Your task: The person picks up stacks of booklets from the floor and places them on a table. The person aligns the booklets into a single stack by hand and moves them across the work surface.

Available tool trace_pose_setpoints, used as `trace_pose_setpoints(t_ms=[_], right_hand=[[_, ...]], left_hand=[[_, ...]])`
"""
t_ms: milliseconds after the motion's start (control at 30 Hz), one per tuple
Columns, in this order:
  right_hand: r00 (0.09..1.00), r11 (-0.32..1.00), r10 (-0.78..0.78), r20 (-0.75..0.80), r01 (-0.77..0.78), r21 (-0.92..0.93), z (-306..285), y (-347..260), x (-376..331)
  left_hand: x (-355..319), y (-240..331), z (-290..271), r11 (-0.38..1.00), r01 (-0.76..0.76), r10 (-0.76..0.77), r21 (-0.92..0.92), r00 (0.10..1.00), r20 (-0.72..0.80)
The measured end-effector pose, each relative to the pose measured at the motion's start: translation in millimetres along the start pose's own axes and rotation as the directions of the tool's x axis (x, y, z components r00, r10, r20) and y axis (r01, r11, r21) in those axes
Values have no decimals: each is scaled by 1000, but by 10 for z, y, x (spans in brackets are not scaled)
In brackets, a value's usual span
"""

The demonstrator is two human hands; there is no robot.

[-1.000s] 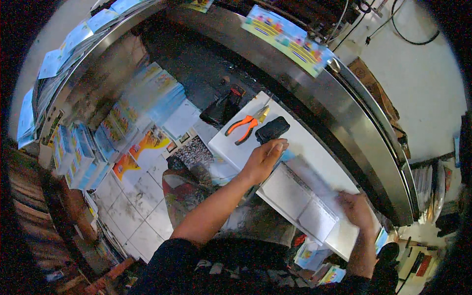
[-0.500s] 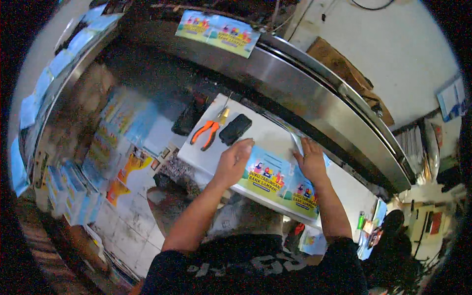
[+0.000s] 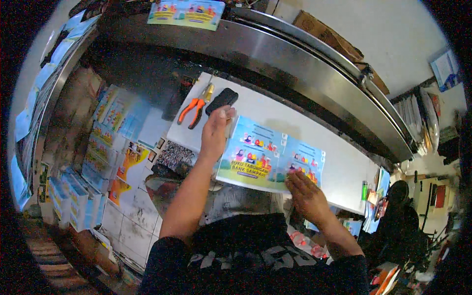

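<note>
A stack of printed cover sheets (image 3: 250, 167), light blue and yellow-green with small cartoon figures, lies across the white tabletop (image 3: 275, 110). Its layers look staggered, one print showing behind another. At the stack's left edge stands my left hand (image 3: 216, 130), fingers loosely raised and apart from the thumb. My right hand (image 3: 307, 196) reaches over the near edge, its outstretched fingers resting on the lower right of the sheets; its thumb is hard to see. Just beyond my left hand are a black oblong case (image 3: 222, 101) and orange-handled pliers (image 3: 196, 105).
A long metal beam (image 3: 275, 49) runs behind the table, with another printed sheet (image 3: 187, 14) on its top left. Stacks of similar prints (image 3: 78, 199) stand on the floor at left. A green lighter (image 3: 364, 191) and papers sit by the table's right end.
My right hand has moved from the far side of the sheets to their near edge. My left hand has turned more upright. More of the prints shows, and the view has shifted.
</note>
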State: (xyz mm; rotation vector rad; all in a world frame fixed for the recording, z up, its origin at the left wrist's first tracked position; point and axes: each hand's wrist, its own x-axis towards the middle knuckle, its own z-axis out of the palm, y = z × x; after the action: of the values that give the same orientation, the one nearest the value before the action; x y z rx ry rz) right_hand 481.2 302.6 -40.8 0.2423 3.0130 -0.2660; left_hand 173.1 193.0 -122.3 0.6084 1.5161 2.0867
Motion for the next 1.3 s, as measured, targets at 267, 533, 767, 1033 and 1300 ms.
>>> trace_pose_setpoints(t_ms=[267,533,767,1033,1300], right_hand=[[997,995,73,-33,-75,-61,266,-88,254],[995,997,25,98,-31,64,-346,374,540],[435,908,-172,-884,-278,-313,-1963,1124,1564],[822,886,23,-568,-280,-370,-1035,1851,2217],[762,82,-156,-628,644,761,-1492,-765,720]], left_hand=[[-25,54,29,999,-25,25,23,1000,7],[5,-5,-50,993,62,-63,-102,998,-5],[40,-38,-93,997,69,-69,-18,998,6],[51,-57,59,999,7,-9,32,998,58],[67,-78,190,997,33,-25,-65,993,117]])
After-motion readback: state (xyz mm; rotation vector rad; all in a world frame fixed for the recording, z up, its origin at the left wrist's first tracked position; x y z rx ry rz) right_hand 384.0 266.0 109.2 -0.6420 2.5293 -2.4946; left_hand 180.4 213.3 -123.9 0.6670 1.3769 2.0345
